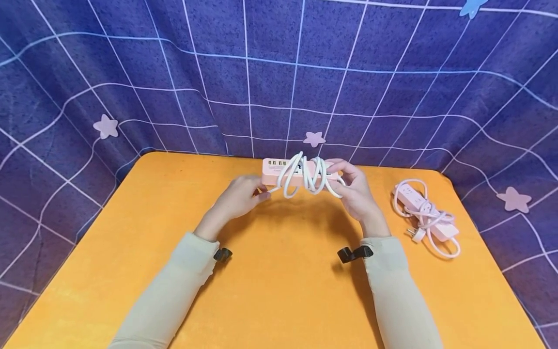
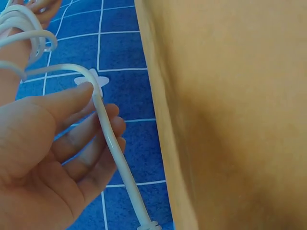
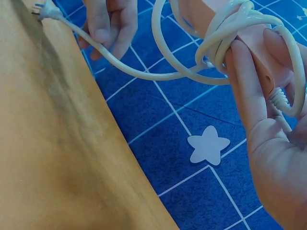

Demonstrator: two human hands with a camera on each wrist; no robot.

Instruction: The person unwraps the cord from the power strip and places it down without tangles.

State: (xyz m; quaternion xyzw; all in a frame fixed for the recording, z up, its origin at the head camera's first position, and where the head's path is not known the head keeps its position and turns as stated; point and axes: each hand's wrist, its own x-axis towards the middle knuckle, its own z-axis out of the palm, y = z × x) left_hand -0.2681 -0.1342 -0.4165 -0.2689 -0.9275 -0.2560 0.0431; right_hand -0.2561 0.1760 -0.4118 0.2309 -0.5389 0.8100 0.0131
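Above the far edge of the table, my right hand [image 1: 355, 191] grips one end of a pink power strip [image 1: 272, 178]. A white power cord [image 1: 311, 179] is wound in several loops around the strip's middle. USB ports show at the strip's left end. My left hand [image 1: 237, 196] pinches a loose stretch of the cord between thumb and fingers, just below that left end. In the left wrist view this stretch of cord [image 2: 117, 148] runs down past the fingers. The right wrist view shows the plug [image 3: 50, 9] at its free end, prongs exposed.
A second pink power strip [image 1: 407, 196], wrapped in its own pink cord, lies at the right of the orange-covered table [image 1: 279, 291]. Its plug [image 1: 418, 235] rests beside it. A blue gridded curtain [image 1: 270, 82] with stars hangs behind and along both sides.
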